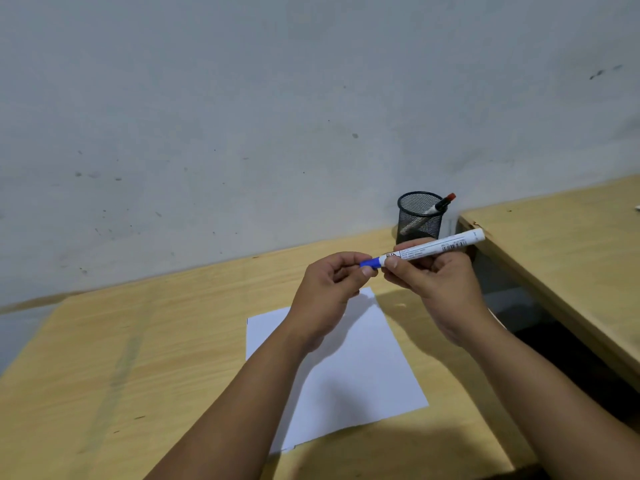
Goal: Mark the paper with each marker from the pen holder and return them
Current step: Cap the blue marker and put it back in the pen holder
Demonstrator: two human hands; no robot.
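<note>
A white marker (437,248) with a blue cap (370,263) is held level above the desk. My right hand (434,282) grips its white barrel. My left hand (329,292) pinches the blue cap at the marker's left end. Cap and barrel still look joined. Below both hands lies a white sheet of paper (349,379), blank where it shows. A black mesh pen holder (419,216) stands by the wall behind my hands, with a red-capped marker (440,205) leaning inside it.
The paper lies on a light wooden desk (138,368) against a grey wall. A second wooden desk (568,247) stands to the right, with a dark gap (540,327) between the two.
</note>
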